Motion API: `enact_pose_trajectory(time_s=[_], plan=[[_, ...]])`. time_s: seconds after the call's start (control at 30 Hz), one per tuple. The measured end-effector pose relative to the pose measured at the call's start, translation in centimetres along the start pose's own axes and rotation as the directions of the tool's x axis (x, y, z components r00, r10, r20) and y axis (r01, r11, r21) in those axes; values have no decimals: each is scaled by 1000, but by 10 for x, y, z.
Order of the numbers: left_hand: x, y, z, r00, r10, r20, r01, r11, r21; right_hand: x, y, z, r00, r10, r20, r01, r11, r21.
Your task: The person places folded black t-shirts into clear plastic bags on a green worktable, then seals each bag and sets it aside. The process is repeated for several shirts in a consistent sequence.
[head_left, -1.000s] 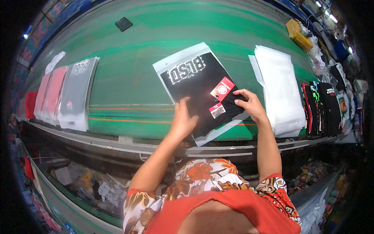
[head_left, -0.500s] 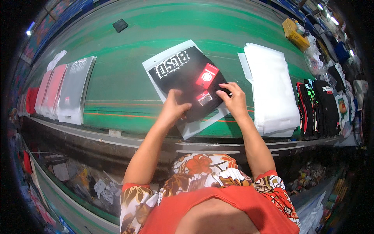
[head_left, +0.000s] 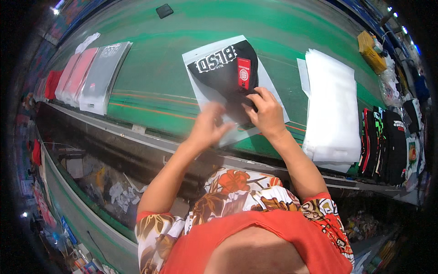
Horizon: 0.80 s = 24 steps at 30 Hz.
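A folded black garment with white block lettering lies on a pale plastic bag on the green table. A red hang tag rests on the garment's right part. My right hand is at the garment's near right side, thumb and index finger curled in on the cloth just below the tag. Motion blurs my left hand, which is over the near left corner of the bag; its thumb stands apart from its fingers and nothing shows between them.
To the right is a stack of white plastic bags, with folded dark garments beyond it. Bagged grey and pink garments lie in a row at left. A small black flat object sits far back. The table's front edge runs before me.
My left hand has lifted off the garment toward me. My right hand has moved inward over the garment's near right side, and the garment's near part looks narrower. The whole view has shifted.
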State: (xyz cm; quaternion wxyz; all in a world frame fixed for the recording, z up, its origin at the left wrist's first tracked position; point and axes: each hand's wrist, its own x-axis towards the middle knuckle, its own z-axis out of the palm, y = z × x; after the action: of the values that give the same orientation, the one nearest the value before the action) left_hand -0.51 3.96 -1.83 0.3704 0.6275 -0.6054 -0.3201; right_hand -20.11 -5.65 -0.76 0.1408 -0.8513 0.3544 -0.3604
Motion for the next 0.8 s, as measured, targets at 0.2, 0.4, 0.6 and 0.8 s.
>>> enact_pose_trajectory(time_s=[0.2,0.4,0.6,0.8], plan=[[-22,21,-5,920,200,336,-361,764,535,17,25,-9,991,80,-110,-63,987,151],[-20,7,-9,853,303,426,-501,703,505,33,35,-66,959,85,-272,-60,993,99],[-24,25,3,878,287,384,-470,672,572,25,38,-131,964,19,-264,-27,999,-27],[-3,17,2,856,377,353,-517,619,591,11,36,-165,956,-134,-259,57,957,-285]])
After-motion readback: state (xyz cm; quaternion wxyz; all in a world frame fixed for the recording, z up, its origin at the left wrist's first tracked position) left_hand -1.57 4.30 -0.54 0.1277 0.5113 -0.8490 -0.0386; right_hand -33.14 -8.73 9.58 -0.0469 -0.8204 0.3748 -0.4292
